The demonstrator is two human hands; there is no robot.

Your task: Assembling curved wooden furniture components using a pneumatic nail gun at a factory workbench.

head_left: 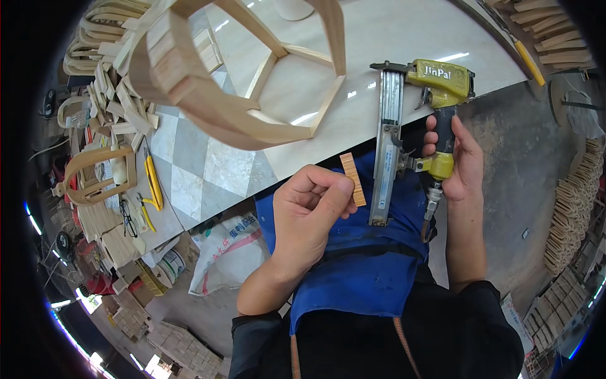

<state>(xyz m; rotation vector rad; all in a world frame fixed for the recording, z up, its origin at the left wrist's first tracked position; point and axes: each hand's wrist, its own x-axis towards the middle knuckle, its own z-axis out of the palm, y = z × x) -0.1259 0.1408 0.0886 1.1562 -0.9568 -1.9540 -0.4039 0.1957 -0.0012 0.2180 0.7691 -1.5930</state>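
Observation:
My left hand (306, 211) pinches a short copper-brown strip with fine crosswise lines, which looks like a strip of collated nails (353, 179), between thumb and fingers. Just right of it, my right hand (466, 158) is wrapped round the black grip of a yellow-green air nail gun (442, 82). The gun's long silver magazine (387, 158) runs down toward my blue apron, beside the strip but apart from it. An air hose fitting (433, 199) hangs at the grip's lower end. Beyond my left hand, a curved wooden frame (237, 129) stands on the table.
The pale worktable (360, 110) has a chequered part at left. A yellow-handled cutter (152, 183) and yellow pliers (149, 216) lie there near a smaller wooden frame (79, 170). Curved wooden parts (571, 208) are stacked at right. A white sack (230, 249) sits below the table edge.

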